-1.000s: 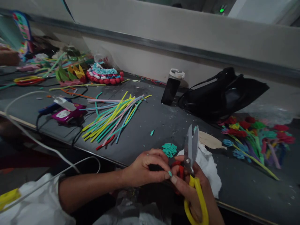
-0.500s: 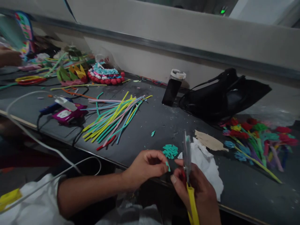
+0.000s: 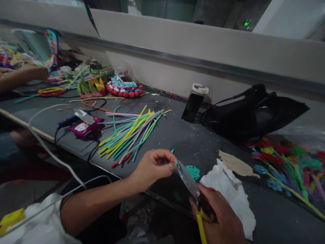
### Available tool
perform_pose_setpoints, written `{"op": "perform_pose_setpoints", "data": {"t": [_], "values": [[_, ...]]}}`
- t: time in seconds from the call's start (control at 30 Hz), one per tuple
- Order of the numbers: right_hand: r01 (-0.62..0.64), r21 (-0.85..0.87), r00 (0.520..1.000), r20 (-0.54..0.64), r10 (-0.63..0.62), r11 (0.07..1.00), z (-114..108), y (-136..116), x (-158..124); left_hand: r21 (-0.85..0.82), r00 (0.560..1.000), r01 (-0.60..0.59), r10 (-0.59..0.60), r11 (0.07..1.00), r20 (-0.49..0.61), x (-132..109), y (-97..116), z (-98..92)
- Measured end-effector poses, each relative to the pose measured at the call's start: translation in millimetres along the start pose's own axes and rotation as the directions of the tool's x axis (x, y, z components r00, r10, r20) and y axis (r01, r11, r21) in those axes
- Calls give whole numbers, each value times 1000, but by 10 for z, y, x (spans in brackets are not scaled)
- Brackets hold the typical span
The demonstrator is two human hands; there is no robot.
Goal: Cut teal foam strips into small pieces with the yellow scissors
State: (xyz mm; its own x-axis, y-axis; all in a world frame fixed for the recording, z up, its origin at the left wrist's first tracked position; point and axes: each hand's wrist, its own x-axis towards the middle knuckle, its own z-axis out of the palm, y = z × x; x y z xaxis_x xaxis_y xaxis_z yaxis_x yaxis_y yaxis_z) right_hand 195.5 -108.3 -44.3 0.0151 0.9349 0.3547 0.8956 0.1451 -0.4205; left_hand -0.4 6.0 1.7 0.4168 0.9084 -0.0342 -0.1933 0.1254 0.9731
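My left hand (image 3: pixel 153 167) pinches a small green piece (image 3: pixel 177 164) between thumb and fingertips. My right hand (image 3: pixel 220 210) is wrapped around scissors (image 3: pixel 188 181) with yellow and red handles. Their blades point up and left, with the tips at the green piece by my left fingertips. On the table just behind the blades lies a small pile of cut green pieces (image 3: pixel 193 172). A crumpled white cloth or tissue (image 3: pixel 228 189) rests beside my right hand, and a tan leaf-shaped scrap (image 3: pixel 237 163) is behind it.
A bundle of colored pipe cleaners (image 3: pixel 134 132) lies left of center. Near it sits a purple device (image 3: pixel 86 127) with cables. A bottle (image 3: pixel 194 103) and black bag (image 3: pixel 251 115) stand along the wall; colorful handmade flowers (image 3: pixel 289 162) lie right. Another person's hand (image 3: pixel 34 72) is far left.
My right hand has tilted the scissors from upright to leaning left, bringing the blades to the green piece in my left hand. The camera view has shifted left.
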Motion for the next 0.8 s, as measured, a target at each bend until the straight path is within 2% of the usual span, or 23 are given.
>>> {"op": "perform_pose_setpoints", "data": {"t": [0.1, 0.23, 0.37, 0.67, 0.8], "values": [[8, -41, 999, 34, -7, 999, 4, 48, -25, 13, 1000, 18, -18, 1000, 10, -15, -17, 4], [-56, -65, 996, 69, 61, 996, -10, 63, -51, 11, 999, 44, -44, 999, 11, -23, -22, 12], [-67, -65, 994, 82, 72, 996, -21, 50, -69, -10, 998, 67, -67, 998, 5, -23, 1, 26], [53, -59, 998, -16, -54, 997, 12, 100, -94, -42, 990, 140, -142, 989, -29, -21, 15, 33], [61, -47, 998, -28, -62, 997, 21, 104, -105, -63, 988, 147, -149, 987, -30, -26, 21, 39]]}}
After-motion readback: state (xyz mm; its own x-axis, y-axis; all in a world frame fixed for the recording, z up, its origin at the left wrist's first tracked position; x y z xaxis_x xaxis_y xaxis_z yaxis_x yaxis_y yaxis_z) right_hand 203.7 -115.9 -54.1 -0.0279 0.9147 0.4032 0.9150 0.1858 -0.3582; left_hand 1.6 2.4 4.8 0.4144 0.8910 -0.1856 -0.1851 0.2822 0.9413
